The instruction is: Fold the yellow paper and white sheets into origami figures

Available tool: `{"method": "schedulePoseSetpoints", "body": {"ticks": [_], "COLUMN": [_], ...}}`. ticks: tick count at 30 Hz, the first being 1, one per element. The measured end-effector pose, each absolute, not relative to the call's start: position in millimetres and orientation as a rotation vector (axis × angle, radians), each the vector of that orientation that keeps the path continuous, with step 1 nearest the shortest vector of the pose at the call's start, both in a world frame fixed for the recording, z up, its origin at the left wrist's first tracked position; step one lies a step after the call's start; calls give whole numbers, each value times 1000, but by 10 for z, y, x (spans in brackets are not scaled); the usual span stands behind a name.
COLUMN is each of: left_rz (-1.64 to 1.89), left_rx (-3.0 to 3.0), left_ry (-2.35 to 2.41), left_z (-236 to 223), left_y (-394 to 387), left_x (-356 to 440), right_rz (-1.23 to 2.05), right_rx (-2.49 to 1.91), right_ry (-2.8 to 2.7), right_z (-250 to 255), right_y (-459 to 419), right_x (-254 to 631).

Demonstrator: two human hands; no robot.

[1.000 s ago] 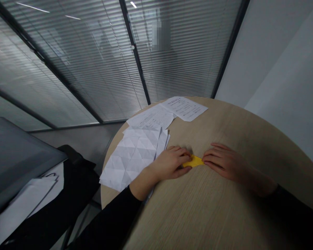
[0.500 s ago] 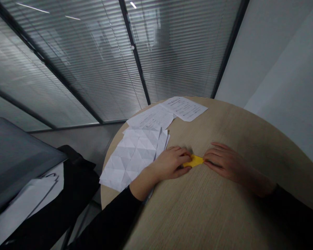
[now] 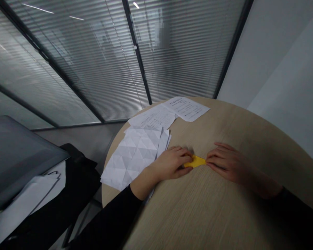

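Note:
A small piece of folded yellow paper [image 3: 197,161] lies low over the table, its right end drawn to a point. My left hand [image 3: 174,162] is closed on its wider left end, thumb below and fingers above. The pointed tip is pinched between the thumb and fingers of my right hand [image 3: 225,161]. Part of the paper is hidden under my left fingers. Just left of my left hand lies a white sheet [image 3: 135,156] creased in a pattern of triangles, with other sheets beneath it.
Printed sheets [image 3: 185,108] lie at the far edge of the round wooden table [image 3: 198,208]. A grey chair [image 3: 21,152] with papers [image 3: 36,198] and black cloth on it stands at the left. Glass panels with blinds [image 3: 106,62] and a white wall [image 3: 284,59] rise behind.
The view has shifted slightly, so everything sits a little further right. Both hands keep hold of the yellow paper, with hardly any movement against the table.

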State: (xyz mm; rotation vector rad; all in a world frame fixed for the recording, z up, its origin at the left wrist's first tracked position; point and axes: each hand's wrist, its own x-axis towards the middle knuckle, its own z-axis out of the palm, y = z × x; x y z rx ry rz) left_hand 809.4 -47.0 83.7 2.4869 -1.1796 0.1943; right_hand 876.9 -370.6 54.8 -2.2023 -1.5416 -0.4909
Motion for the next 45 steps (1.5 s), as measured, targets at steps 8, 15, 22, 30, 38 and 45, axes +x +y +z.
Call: {"method": "schedulePoseSetpoints", "body": {"ticks": [8, 15, 22, 30, 38, 45], "left_rz": [195, 211, 196, 192, 209, 283], "left_rx": [2483, 2478, 2490, 2535, 2518, 2552], "left_ry": [-1180, -1185, -1174, -1097, -1061, -1105], "left_z": [824, 827, 808, 835, 830, 852], "left_y": [-466, -464, -468, -432, -412, -436], "left_x": [8096, 8093, 8102, 8098, 8077, 8090], "right_rz": [-495, -547, -571, -494, -347, -269], "right_rx": [-2219, -2234, -2210, -2302, -2366, -2419], "right_ry": [-1558, -1547, -1495, -1340, -1422, -1428], "right_z": [514, 554, 485, 445, 371, 319], "right_y": [-3709, -3617, -3536, -3512, -3462, -3460], "right_x": [8801, 8780, 8683, 8153, 8092, 8143]}}
